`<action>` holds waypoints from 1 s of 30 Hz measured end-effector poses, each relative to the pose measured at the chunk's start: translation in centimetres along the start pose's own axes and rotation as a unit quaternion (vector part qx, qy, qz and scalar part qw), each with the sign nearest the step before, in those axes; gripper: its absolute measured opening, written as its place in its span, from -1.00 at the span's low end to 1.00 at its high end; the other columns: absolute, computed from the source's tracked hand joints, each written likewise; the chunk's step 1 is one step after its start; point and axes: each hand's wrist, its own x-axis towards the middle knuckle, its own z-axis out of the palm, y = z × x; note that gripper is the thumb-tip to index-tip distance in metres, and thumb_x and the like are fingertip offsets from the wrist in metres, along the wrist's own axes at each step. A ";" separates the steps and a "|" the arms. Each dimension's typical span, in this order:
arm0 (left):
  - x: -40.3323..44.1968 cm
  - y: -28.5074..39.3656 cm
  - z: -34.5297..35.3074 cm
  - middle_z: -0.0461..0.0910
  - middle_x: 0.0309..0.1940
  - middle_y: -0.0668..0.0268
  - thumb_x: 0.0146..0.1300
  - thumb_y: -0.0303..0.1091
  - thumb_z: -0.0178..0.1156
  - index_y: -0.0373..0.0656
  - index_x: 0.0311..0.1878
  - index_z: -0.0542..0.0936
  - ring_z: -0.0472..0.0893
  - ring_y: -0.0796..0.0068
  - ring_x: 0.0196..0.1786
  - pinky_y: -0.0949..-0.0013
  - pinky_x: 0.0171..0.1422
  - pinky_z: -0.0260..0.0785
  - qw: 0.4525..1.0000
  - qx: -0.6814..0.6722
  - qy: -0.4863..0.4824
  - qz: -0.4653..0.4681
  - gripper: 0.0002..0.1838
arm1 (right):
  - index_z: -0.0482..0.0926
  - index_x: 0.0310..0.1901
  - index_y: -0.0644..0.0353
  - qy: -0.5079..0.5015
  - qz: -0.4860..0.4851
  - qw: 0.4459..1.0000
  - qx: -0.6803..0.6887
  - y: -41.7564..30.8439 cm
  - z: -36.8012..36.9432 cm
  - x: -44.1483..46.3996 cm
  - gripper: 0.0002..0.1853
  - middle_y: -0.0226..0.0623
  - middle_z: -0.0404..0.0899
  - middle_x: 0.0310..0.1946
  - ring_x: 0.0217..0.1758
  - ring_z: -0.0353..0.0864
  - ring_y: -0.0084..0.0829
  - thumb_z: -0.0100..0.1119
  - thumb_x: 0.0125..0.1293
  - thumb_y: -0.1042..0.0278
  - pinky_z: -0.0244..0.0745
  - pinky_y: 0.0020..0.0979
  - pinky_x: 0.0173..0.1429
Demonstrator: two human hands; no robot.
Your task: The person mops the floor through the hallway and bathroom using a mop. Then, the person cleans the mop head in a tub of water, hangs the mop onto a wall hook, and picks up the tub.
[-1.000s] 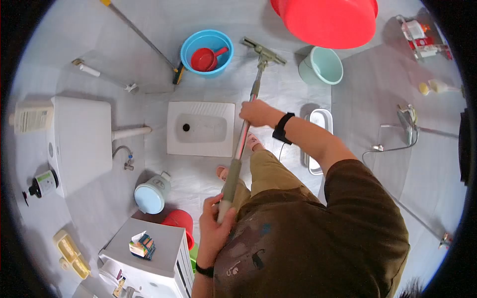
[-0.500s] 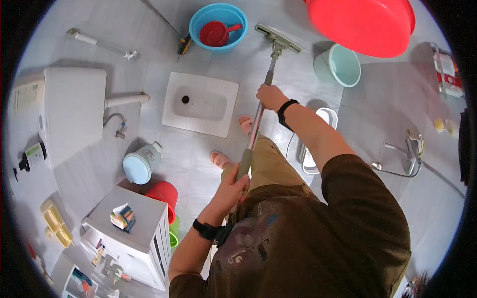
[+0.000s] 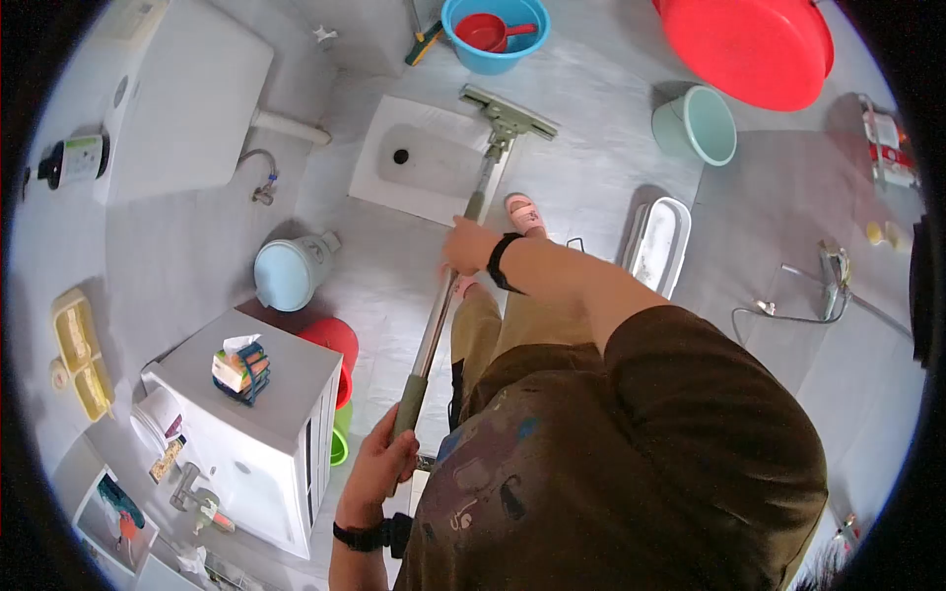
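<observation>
A long-handled mop point(image 3: 426, 345) with a steel pole and grey-green grips runs up from my body. Wrapped round its lower grip is my left hand point(image 3: 378, 461), with a black strap at the wrist. Farther up the pole, my right hand point(image 3: 471, 246) is closed on it, also below a black band. The wide, flat mop head point(image 3: 509, 115) is at the right edge of the white squat toilet point(image 3: 369, 184), partly over its corner. Its underside is hidden. Two pink sandals, one of them point(image 3: 524, 213) in plain sight, show near the pole.
Ahead stand a blue basin point(image 3: 498, 61) holding a red dipper point(image 3: 483, 32), a pale green bucket point(image 3: 693, 125) and a big red tub point(image 3: 754, 49). A white oblong tub point(image 3: 662, 236) lies right. Left are a lidded bin point(image 3: 286, 276) and a washbasin cabinet point(image 3: 266, 345).
Both hands and the mop's pole have moved left. The mop head has come nearer and left, from the floor by the blue basin to the squat toilet's edge. The view has also shifted.
</observation>
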 end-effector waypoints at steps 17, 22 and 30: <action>-9.6 -0.7 -2.6 0.51 -0.49 0.20 0.12 -0.33 0.29 -0.21 0.42 0.15 0.43 0.53 -0.60 0.51 -0.57 0.24 0.999 -0.008 0.017 0.042 -0.19 | 0.66 -0.49 0.21 0.142 0.006 0.981 0.130 -8.8 -1.2 -5.2 -0.77 -0.14 0.62 -0.48 -0.28 0.62 -0.13 0.25 -0.15 0.22 0.48 -0.22 -0.10; -3.1 3.2 -1.8 0.55 -0.34 -0.01 0.20 -0.19 0.20 -0.22 0.21 0.37 0.49 0.37 -0.54 0.44 -0.50 0.32 0.962 -0.102 -0.124 0.218 -0.45 | 0.65 -0.52 0.18 0.165 0.142 0.954 0.208 -2.0 -1.9 -13.2 -0.78 -0.08 0.61 -0.52 -0.35 0.63 -0.04 0.24 -0.08 0.19 0.51 -0.12 -0.19; 9.1 11.1 11.1 0.48 0.12 0.12 0.11 -0.48 0.23 -0.16 -0.23 0.51 0.45 0.27 0.14 0.25 0.28 0.22 0.868 0.104 -0.226 0.430 -0.85 | 0.61 -0.38 0.13 0.199 0.372 0.859 0.288 3.0 9.7 -20.7 -0.70 -0.15 0.63 -0.35 -0.22 0.62 -0.09 0.24 0.03 0.04 0.48 -0.08 -0.12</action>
